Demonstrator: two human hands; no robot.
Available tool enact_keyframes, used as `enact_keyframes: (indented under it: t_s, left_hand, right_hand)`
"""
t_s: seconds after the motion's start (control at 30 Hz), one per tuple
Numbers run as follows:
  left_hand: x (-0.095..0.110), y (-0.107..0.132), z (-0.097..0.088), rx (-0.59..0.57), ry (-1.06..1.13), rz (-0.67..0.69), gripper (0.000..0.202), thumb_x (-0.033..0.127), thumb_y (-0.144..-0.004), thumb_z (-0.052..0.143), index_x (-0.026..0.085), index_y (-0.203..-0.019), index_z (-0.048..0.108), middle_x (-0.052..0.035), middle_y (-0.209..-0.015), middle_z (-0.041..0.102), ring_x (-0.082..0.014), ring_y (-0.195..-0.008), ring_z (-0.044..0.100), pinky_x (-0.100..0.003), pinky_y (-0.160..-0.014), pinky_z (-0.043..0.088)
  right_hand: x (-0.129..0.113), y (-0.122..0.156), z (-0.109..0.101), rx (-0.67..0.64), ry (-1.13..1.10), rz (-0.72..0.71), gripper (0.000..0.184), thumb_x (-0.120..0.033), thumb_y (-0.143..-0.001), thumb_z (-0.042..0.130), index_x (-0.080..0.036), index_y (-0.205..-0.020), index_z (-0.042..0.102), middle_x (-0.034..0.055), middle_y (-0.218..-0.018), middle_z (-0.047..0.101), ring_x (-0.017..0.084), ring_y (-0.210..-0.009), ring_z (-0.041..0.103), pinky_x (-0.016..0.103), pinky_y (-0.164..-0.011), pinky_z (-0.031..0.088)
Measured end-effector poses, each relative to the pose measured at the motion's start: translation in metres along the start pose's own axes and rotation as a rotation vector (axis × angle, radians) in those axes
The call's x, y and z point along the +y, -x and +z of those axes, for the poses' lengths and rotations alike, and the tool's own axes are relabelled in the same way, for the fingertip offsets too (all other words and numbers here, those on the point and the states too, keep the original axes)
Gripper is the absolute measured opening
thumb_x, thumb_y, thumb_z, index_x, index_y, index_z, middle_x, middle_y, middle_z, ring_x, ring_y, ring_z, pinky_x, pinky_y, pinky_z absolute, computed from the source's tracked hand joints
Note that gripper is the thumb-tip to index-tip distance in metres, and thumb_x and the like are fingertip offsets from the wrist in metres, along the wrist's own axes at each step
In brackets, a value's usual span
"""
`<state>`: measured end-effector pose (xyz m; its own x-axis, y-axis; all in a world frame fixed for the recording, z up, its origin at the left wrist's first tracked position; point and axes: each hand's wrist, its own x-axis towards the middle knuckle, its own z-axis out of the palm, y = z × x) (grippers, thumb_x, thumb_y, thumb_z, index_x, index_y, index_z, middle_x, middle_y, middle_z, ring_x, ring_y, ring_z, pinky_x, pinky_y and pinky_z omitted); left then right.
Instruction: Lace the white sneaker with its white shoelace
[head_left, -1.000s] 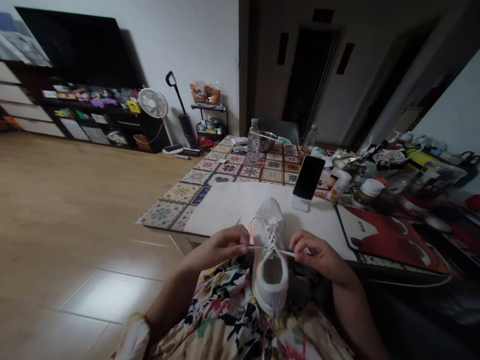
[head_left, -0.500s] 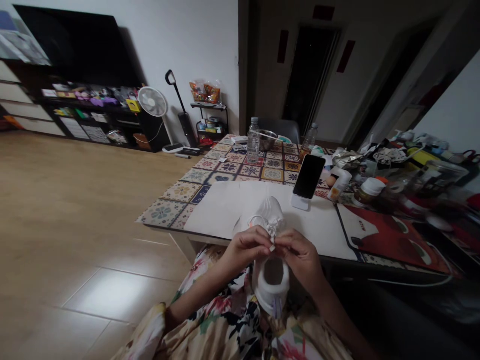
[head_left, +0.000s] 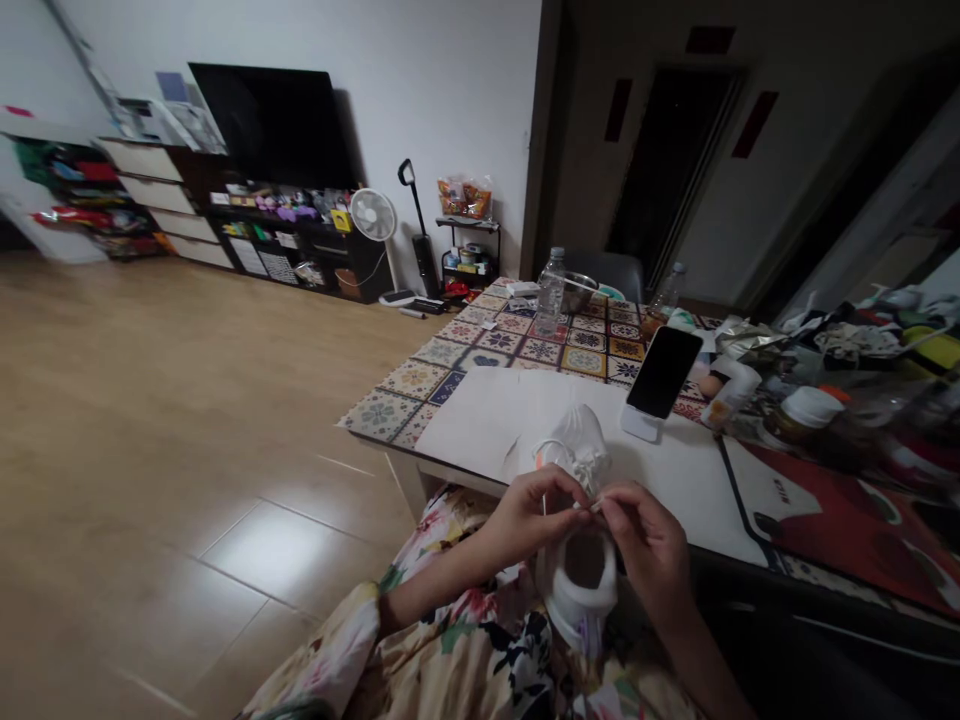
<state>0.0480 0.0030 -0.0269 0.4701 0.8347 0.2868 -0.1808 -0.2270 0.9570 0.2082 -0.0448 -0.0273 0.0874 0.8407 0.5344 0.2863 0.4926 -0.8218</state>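
Observation:
A white sneaker [head_left: 581, 570] rests on my lap, its toe leaning on the white mat [head_left: 487, 425] at the table edge. My left hand [head_left: 536, 510] and my right hand [head_left: 649, 540] meet over the shoe's tongue. Both pinch the ends of the white shoelace [head_left: 587, 503], fingertips almost touching. The laces run up the shoe towards its toe [head_left: 581, 440].
A phone [head_left: 664, 372] leans on a white stand just beyond the shoe. Bottles [head_left: 550, 292], jars [head_left: 799, 415] and clutter fill the patterned table's right side. A red mat [head_left: 840, 505] lies to the right. Wooden floor, a fan [head_left: 373, 213] and a TV unit are at left.
My hands came together from either side of the shoe, bringing the lace ends over the tongue. The camera has swung left, shifting the table rightwards in view.

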Motion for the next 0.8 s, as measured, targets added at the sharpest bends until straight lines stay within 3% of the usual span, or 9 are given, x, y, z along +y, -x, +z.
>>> enact_keyframes:
  t_s: [0.13, 0.3, 0.43, 0.6, 0.8]
  left_hand:
    - [-0.002, 0.001, 0.001, -0.008, 0.065, -0.054, 0.037, 0.048, -0.07, 0.078, 0.014, -0.073, 0.062, -0.0019, -0.069, 0.061, -0.012, -0.062, 0.051, -0.024, -0.06, 0.039]
    - [0.001, 0.0, 0.0, 0.044, 0.059, -0.045, 0.037, 0.047, -0.069, 0.079, 0.013, -0.074, 0.065, -0.0014, -0.071, 0.063, -0.0114, -0.064, 0.05, -0.024, -0.063, 0.039]
    - [0.005, 0.0, -0.003, 0.037, -0.018, -0.037, 0.038, 0.048, -0.071, 0.077, 0.013, -0.085, 0.074, -0.0063, -0.078, 0.069, -0.0142, -0.067, 0.054, -0.026, -0.066, 0.041]
    - [0.007, 0.0, -0.005, 0.023, -0.041, 0.005, 0.038, 0.051, -0.072, 0.076, 0.014, -0.08, 0.077, -0.0071, -0.077, 0.069, -0.0158, -0.069, 0.057, -0.027, -0.067, 0.042]
    - [0.006, -0.001, -0.005, 0.044, -0.042, 0.033, 0.041, 0.055, -0.072, 0.075, 0.014, -0.074, 0.073, -0.0053, -0.074, 0.066, -0.0163, -0.072, 0.057, -0.026, -0.069, 0.042]
  right_hand:
    - [0.005, 0.0, 0.003, 0.114, -0.032, 0.037, 0.006, -0.027, -0.088, 0.062, -0.022, -0.089, 0.063, -0.0003, -0.074, 0.066, 0.015, -0.061, 0.064, 0.023, -0.054, 0.055]
    - [0.001, -0.002, -0.007, -0.104, 0.255, -0.157, 0.02, -0.017, -0.085, 0.06, -0.023, -0.103, 0.066, 0.0059, -0.1, 0.068, 0.021, -0.093, 0.065, 0.035, -0.082, 0.055]
    - [0.002, -0.003, -0.011, -0.105, 0.363, -0.245, 0.013, -0.017, -0.087, 0.058, -0.023, -0.093, 0.067, 0.0065, -0.097, 0.065, 0.023, -0.096, 0.06, 0.039, -0.084, 0.05]
    - [0.01, -0.003, -0.008, -0.114, 0.198, -0.101, 0.006, -0.025, -0.088, 0.061, -0.023, -0.084, 0.065, 0.0042, -0.091, 0.059, 0.021, -0.091, 0.057, 0.033, -0.08, 0.048]
    - [0.011, -0.002, -0.007, -0.234, 0.016, 0.026, 0.005, -0.025, -0.087, 0.061, -0.021, -0.084, 0.061, 0.0032, -0.093, 0.058, 0.019, -0.092, 0.059, 0.029, -0.08, 0.049]
